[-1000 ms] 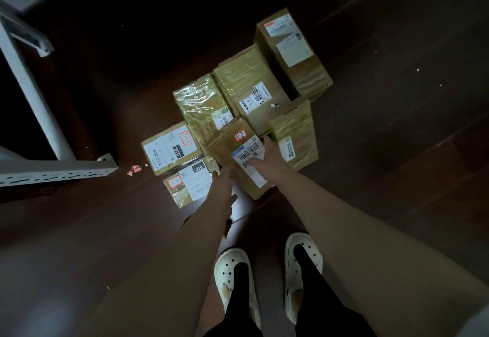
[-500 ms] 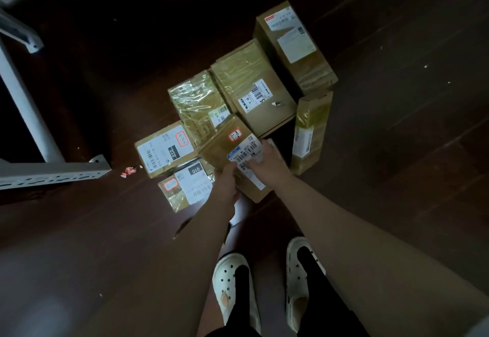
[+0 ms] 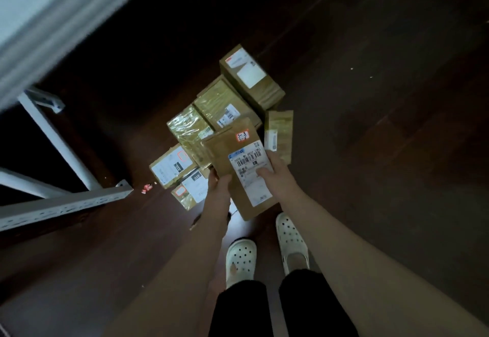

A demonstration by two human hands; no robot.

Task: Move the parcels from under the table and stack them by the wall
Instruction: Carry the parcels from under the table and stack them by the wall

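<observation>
Lifted since a second ago, the parcel (image 3: 225, 151) no longer lies on the pile (image 3: 225, 106) and is now held above its near edge, label side up and tilted. The left hand (image 3: 219, 182) grips its left edge with curled fingers. The right hand (image 3: 270, 170) grips the right edge, with the thumb pressed flat on the white barcode label (image 3: 248, 175). A small orange sticker (image 3: 242, 135) sits near the parcel's far corner.

Beneath and beyond it, the other parcels lie close together on the dark wood floor (image 3: 383, 151). A long box (image 3: 251, 77) is farthest, a taped box (image 3: 189, 130) lies mid-pile, and a narrow box (image 3: 279, 130) stands on end just right of the held parcel. Two labelled boxes lie at the left, one marked 010 (image 3: 172, 167) and a smaller one (image 3: 191, 190) touching it.

White shoes (image 3: 240, 260) stand just behind the pile. Left of it a red scrap (image 3: 146, 188) lies on the floor near the foot of a white counter leg (image 3: 58, 141). A pale, blurred surface (image 3: 39, 6) fills the upper left corner.
</observation>
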